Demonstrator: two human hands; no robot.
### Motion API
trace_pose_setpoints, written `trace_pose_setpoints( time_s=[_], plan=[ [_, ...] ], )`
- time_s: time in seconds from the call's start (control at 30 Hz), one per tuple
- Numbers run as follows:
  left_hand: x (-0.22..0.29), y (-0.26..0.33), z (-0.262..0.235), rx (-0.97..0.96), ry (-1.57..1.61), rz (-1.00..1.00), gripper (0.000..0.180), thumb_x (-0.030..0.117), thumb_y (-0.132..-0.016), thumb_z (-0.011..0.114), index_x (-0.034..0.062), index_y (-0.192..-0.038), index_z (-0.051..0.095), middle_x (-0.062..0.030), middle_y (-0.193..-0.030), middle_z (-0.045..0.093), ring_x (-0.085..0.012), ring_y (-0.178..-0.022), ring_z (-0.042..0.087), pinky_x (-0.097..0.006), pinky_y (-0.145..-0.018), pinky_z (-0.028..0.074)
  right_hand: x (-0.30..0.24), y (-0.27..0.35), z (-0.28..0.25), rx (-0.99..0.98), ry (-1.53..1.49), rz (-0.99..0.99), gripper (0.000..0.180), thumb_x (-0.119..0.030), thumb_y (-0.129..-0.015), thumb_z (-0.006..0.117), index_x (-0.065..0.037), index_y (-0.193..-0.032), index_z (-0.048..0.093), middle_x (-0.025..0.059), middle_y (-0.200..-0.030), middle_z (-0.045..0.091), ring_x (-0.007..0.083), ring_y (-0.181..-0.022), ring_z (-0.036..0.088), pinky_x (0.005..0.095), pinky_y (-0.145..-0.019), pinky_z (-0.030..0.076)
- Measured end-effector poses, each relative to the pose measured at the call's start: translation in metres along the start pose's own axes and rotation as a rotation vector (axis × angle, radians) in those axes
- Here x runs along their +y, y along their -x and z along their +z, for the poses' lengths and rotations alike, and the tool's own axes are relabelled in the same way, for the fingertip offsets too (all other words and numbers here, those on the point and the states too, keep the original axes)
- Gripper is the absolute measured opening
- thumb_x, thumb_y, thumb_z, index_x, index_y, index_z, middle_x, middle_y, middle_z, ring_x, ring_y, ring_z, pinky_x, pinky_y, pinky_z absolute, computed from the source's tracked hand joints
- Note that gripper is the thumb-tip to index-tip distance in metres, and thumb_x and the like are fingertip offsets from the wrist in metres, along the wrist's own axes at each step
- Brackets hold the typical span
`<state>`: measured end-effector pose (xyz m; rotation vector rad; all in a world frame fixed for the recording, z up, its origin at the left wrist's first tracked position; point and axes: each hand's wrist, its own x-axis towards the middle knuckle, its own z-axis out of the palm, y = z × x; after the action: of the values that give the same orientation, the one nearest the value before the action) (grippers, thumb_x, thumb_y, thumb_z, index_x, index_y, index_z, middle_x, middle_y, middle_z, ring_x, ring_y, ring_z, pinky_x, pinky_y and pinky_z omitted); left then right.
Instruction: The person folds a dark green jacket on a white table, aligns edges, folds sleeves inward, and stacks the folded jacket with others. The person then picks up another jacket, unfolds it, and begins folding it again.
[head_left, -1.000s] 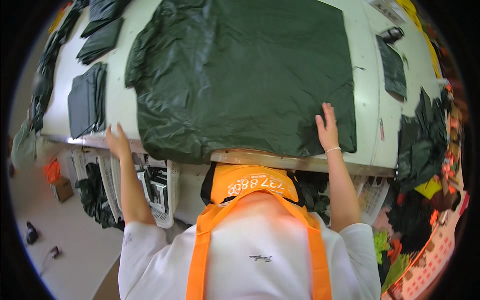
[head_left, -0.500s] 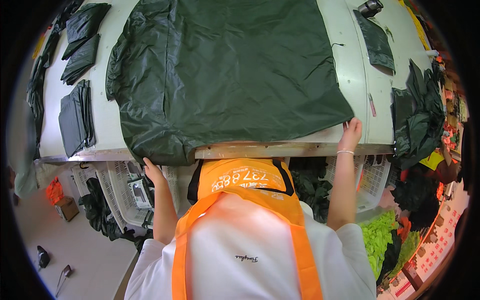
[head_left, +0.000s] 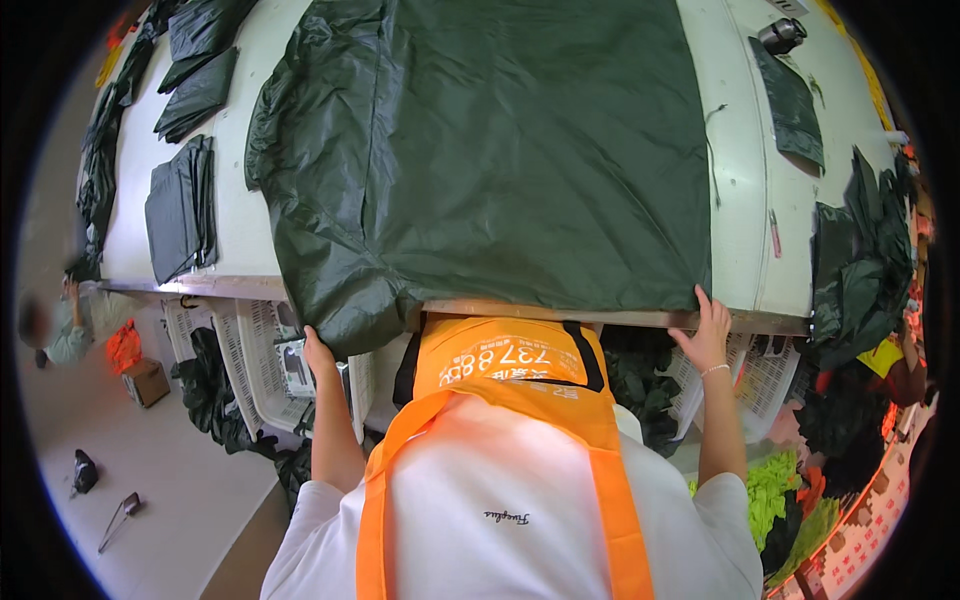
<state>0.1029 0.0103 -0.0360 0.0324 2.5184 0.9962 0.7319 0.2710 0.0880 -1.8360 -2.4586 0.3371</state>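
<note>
white table (head_left: pixel 740 200), dark green sheet (head_left: pixel 500 150), perhaps fabric

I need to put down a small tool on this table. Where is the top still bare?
A bare white strip runs between the large dark green fabric sheet and the small dark panel at right. Another lies between the sheet and the folded dark stack at left. The table's right end is crowded with dark heaped pieces.
</note>
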Motion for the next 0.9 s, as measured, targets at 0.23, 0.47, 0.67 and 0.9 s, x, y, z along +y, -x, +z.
trace_pose_setpoints(
  time_s=[0.23, 0.47, 0.67, 0.9],
  plan=[
    [0.105, -0.016, -0.108, -0.575, 0.363, -0.412, 0.033, 0.026, -0.092, 0.052, 0.0001, -0.111, 0.058, -0.0116, -0.106, 0.064, -0.0222, -0.095, 0.063, -0.035, -0.087, 0.048, 0.07, -0.034, -0.027, 0.018, -0.398, -0.178, 0.032, 0.005, -0.066, 0.067, -0.007, -0.092, 0.054, 0.0098, -0.105, 0.055, 0.0256, -0.097, 0.055, 0.0366, -0.085, 0.043],
    [0.357, -0.07, -0.043, -0.782, 0.76, 0.339, 0.05, 0.041, -0.097, 0.043, -0.003, -0.118, 0.056, -0.0114, -0.109, 0.063, -0.0168, -0.105, 0.056, -0.03, -0.093, 0.042, 0.091, -0.231, -0.07, 0.177, -0.93, 0.396, 0.068, -0.029, -0.083, 0.069, -0.005, -0.136, 0.034, 0.0098, -0.115, 0.056, 0.0154, -0.101, 0.054, 0.0284, -0.088, 0.042],
    [0.301, -0.132, 0.049, -0.323, -0.125, 0.646, 0.053, 0.042, -0.089, 0.054, 0.0015, -0.124, 0.055, -0.0124, -0.119, 0.06, -0.0221, -0.107, 0.057, -0.032, -0.093, 0.041, 0.154, -0.245, 0.0, -0.225, -0.908, 0.688, 0.075, -0.06, -0.081, 0.059, -0.006, -0.13, 0.047, 0.0063, -0.121, 0.056, 0.0194, -0.109, 0.052, 0.038, -0.094, 0.038],
    [0.27, -0.137, 0.081, -0.337, -0.246, 0.531, 0.034, 0.028, -0.081, 0.068, -0.0035, -0.091, 0.06, -0.0058, -0.071, 0.055, -0.013, -0.064, 0.048, -0.029, -0.058, 0.039, 0.129, -0.215, 0.02, 0.027, -1.144, 0.626, 0.029, -0.029, -0.09, 0.061, -0.004, -0.105, 0.06, 0.0007, -0.099, 0.061, 0.0108, -0.093, 0.053, 0.0261, -0.084, 0.041]
  ],
)
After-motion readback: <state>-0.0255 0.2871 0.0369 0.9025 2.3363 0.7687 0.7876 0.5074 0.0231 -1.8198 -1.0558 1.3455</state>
